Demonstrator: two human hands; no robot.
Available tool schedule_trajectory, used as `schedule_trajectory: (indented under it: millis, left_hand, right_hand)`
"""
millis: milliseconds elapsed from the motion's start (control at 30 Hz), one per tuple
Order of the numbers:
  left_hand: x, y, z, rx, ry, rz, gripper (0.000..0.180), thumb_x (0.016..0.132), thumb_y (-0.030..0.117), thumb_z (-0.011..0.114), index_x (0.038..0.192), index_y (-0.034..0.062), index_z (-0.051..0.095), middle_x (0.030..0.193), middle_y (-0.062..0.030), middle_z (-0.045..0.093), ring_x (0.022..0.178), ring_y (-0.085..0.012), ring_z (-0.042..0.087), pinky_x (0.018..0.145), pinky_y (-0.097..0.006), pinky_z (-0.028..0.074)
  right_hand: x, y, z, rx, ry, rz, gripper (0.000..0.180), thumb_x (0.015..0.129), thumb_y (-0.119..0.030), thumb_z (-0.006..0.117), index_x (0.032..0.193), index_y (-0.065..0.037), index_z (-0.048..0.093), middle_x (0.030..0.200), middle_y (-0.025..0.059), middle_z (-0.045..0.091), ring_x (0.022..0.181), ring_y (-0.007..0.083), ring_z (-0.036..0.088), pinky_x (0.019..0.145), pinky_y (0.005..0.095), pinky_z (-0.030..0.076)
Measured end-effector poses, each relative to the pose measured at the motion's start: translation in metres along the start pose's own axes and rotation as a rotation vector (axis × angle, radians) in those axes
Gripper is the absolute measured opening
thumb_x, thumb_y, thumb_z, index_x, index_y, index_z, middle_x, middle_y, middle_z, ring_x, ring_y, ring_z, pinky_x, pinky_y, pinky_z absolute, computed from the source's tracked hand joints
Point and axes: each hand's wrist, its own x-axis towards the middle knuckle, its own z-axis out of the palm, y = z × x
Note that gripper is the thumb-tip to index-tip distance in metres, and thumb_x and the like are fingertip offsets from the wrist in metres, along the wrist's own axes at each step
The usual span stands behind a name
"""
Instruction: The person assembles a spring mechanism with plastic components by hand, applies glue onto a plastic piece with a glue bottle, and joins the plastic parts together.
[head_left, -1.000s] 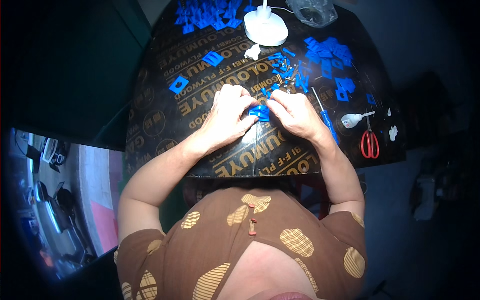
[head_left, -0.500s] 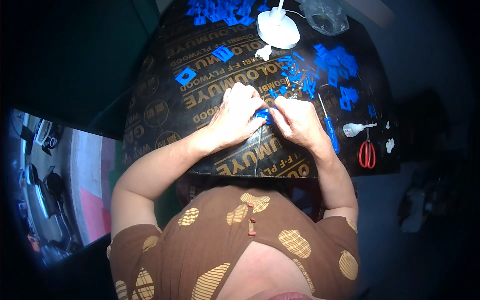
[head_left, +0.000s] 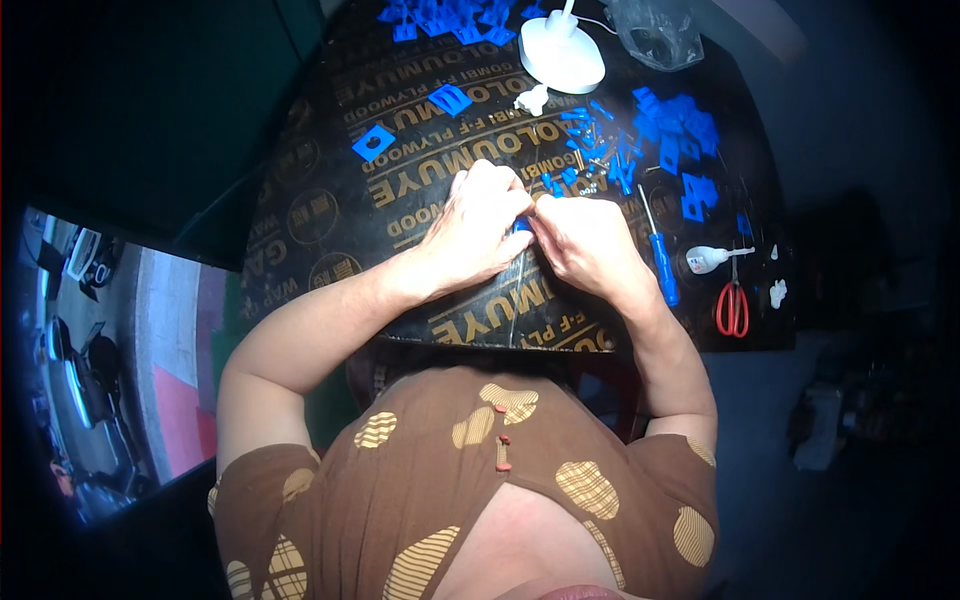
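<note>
A blue plastic piece shows only in part between my fingers, low over the black plywood tabletop. My left hand is closed and pinches it from the left. From the other side my right hand meets it, thumb and fingers pressed together at the piece. The fingertips of both hands touch and cover most of it. Just beyond the right hand lie small blue plastic parts and little metal bits. Two square blue pieces, one with a round hole and one farther back, lie beyond my left hand.
Right of my hands are a blue screwdriver, a white squeeze bottle and red-handled scissors. Blue plates are heaped at the right. A white lamp base, clear plastic bag and blue pieces stand far back.
My right hand has shifted slightly left, its fingers closing in against my left fingertips. Less of the blue piece shows now. The whole view has shifted a little.
</note>
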Motion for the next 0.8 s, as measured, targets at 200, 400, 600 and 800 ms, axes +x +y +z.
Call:
schedule_trajectory:
  millis: [200,400,600,800]
  left_hand:
    - [0.004,-0.002,-0.008,-0.001,-0.095,0.036,0.032,0.074,0.016,0.069,0.103,0.0024,0.062,0.099,-0.0129,0.054,0.098,-0.0296,0.049,0.086,-0.043,0.039]
    - [0.007,-0.003,-0.013,-0.011,-0.151,0.05,0.034,0.072,0.011,0.071,0.104,0.0027,0.063,0.103,-0.0134,0.056,0.1,-0.0304,0.049,0.09,-0.042,0.039]
    - [0.009,-0.001,-0.018,-0.098,-0.154,0.09,0.035,0.07,0.01,0.071,0.103,0.0028,0.06,0.103,-0.0143,0.055,0.098,-0.0319,0.05,0.089,-0.041,0.041]
    - [0.01,0.008,-0.022,-0.58,-0.226,-0.341,0.036,0.08,0.014,0.074,0.11,-0.0014,0.063,0.085,-0.0035,0.058,0.075,-0.0079,0.054,0.066,-0.024,0.047]
  right_hand:
    - [-0.004,0.002,0.001,-0.009,0.017,0.013,0.013,0.091,-0.015,0.063,0.085,-0.005,0.056,0.068,0.0159,0.06,0.063,0.0343,0.062,0.056,0.0407,0.048]
    - [-0.008,0.011,0.003,0.122,0.041,0.105,0.019,0.091,-0.018,0.063,0.08,-0.004,0.056,0.066,0.0178,0.059,0.059,0.0368,0.061,0.053,0.0422,0.047]
    - [-0.009,0.016,-0.002,0.368,0.036,0.204,0.027,0.093,-0.02,0.062,0.076,-0.002,0.052,0.06,0.0153,0.051,0.051,0.0243,0.048,0.051,0.0352,0.039]
    - [-0.01,0.021,-0.01,0.7,0.017,0.405,0.03,0.093,-0.021,0.062,0.073,0.0,0.056,0.059,0.0083,0.05,0.055,0.0127,0.044,0.053,0.031,0.039]
